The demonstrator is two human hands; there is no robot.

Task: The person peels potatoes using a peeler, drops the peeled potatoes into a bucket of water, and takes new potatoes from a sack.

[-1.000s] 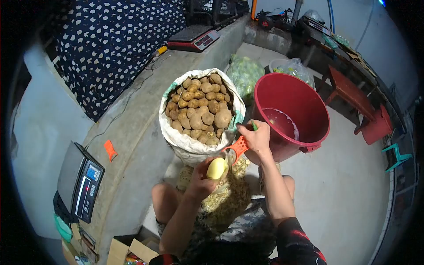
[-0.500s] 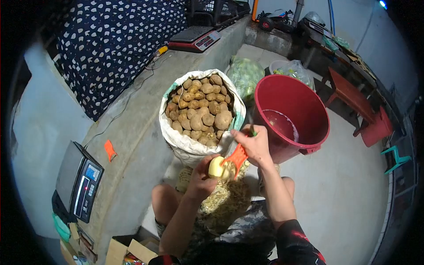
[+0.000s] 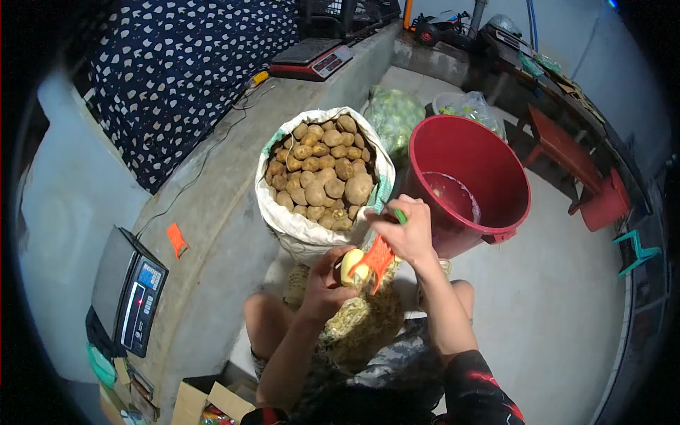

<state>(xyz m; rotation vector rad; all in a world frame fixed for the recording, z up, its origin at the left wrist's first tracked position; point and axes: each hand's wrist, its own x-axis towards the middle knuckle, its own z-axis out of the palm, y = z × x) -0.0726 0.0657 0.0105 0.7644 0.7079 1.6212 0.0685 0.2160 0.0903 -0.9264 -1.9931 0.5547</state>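
In the head view, the left hand (image 3: 329,280) has its fingers curled around a peeled potato (image 3: 350,265), a smooth, pale yellow oval that sits just below the sack's mouth. The right hand (image 3: 411,234) clenches a flat orange plastic peeler (image 3: 380,261), its body pierced with small holes and its forked end over the potato's right side; I can't tell from here whether the blade bites. A slip of glossy green (image 3: 400,216) pokes out at that fist.

Below both hands lies a heap of peelings (image 3: 365,315), thin, damp-looking and curly. Just beyond them stands a woven white sack (image 3: 280,223) with a green stripe, its rim rolled back around dusty brown potatoes (image 3: 319,173), lumpy and round. Near the right hand is a round, deep red plastic tub (image 3: 460,152), with a whitish curved line low inside.

On the rough concrete ledge (image 3: 212,188) to the left, I count 2 boxy scales (image 3: 142,301) and 1 loose orange plastic piece (image 3: 176,241).
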